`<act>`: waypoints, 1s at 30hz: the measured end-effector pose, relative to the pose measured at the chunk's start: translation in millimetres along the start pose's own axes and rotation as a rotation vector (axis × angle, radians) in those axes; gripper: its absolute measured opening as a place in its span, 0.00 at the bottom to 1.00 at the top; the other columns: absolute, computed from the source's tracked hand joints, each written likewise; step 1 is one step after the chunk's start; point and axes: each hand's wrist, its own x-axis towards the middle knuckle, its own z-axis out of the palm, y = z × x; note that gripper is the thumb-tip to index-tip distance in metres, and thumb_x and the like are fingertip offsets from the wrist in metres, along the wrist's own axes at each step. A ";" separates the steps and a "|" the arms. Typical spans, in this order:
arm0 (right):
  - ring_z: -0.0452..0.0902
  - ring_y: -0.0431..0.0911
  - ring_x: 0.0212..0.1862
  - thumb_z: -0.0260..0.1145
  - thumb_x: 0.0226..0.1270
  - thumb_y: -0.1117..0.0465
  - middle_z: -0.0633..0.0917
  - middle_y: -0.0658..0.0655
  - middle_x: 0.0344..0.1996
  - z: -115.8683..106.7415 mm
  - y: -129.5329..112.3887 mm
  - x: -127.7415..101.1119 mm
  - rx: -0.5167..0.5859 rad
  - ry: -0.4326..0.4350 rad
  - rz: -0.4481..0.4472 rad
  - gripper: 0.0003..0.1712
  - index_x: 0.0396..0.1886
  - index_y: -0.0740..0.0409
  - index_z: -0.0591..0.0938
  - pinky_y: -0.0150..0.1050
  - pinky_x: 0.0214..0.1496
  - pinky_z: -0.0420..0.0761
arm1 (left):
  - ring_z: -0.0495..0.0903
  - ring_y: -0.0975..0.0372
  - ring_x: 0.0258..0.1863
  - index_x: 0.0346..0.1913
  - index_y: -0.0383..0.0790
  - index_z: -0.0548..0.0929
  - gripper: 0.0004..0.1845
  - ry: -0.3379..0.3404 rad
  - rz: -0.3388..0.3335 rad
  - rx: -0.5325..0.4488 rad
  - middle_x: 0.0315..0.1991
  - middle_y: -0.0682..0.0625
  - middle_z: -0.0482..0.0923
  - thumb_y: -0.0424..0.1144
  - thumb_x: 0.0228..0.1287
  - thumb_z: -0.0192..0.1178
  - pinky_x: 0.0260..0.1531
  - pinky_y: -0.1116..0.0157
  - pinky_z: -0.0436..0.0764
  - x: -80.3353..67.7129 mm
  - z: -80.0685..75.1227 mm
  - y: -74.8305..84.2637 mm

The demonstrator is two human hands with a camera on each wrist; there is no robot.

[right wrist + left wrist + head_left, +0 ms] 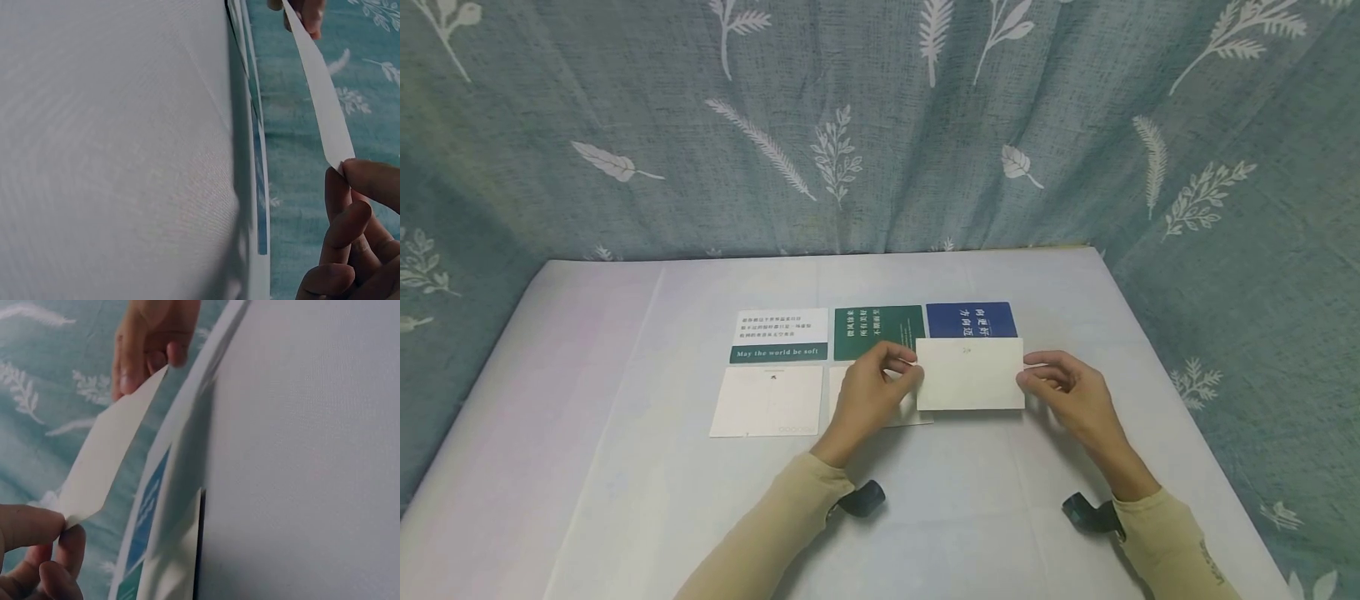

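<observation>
Both hands hold a cream-white postcard (970, 379) between them, raised above the table. My left hand (874, 392) pinches its left edge between thumb and fingers. On the opposite edge, my right hand (1075, 398) pinches it the same way. The wrist views show the postcard (112, 450) tilted and clear of the tabletop, its lower part bare and a tiny mark near its top. Behind it lies a blue postcard (951, 319), partly covered in the head view. A second white postcard (837, 379) lies under the left hand, mostly hidden by it.
A green postcard (878, 325) and a white-and-green postcard (778, 333) lie in the back row beside the blue one. Another white postcard (766, 402) lies at front left. The pale table (625, 500) ends at a leaf-patterned curtain (880, 125) at the back and right.
</observation>
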 end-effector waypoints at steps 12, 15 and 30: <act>0.74 0.43 0.33 0.67 0.60 0.52 0.85 0.56 0.36 2.9 28.9 6.5 -0.011 0.002 -0.012 0.20 0.50 0.56 0.80 0.29 0.32 0.71 | 0.76 0.63 0.26 0.42 0.52 0.80 0.10 -0.003 -0.054 -0.037 0.31 0.60 0.81 0.45 0.57 0.62 0.27 0.63 0.73 -1.5 4.0 -4.3; 0.74 0.43 0.34 0.66 0.60 0.47 0.85 0.51 0.36 3.1 44.4 9.2 -0.062 0.019 -0.026 0.21 0.50 0.51 0.80 0.30 0.33 0.72 | 0.77 0.65 0.27 0.42 0.55 0.81 0.10 -0.014 -0.072 -0.017 0.32 0.62 0.80 0.46 0.56 0.61 0.28 0.63 0.73 -2.8 5.4 -3.3; 0.74 0.45 0.35 0.66 0.60 0.48 0.83 0.55 0.42 -8.4 37.4 11.7 -0.088 -0.059 0.021 0.25 0.55 0.51 0.77 0.32 0.26 0.72 | 0.72 0.68 0.17 0.44 0.59 0.82 0.12 -0.008 -0.067 0.143 0.33 0.65 0.78 0.47 0.58 0.55 0.18 0.63 0.68 -1.0 11.6 4.2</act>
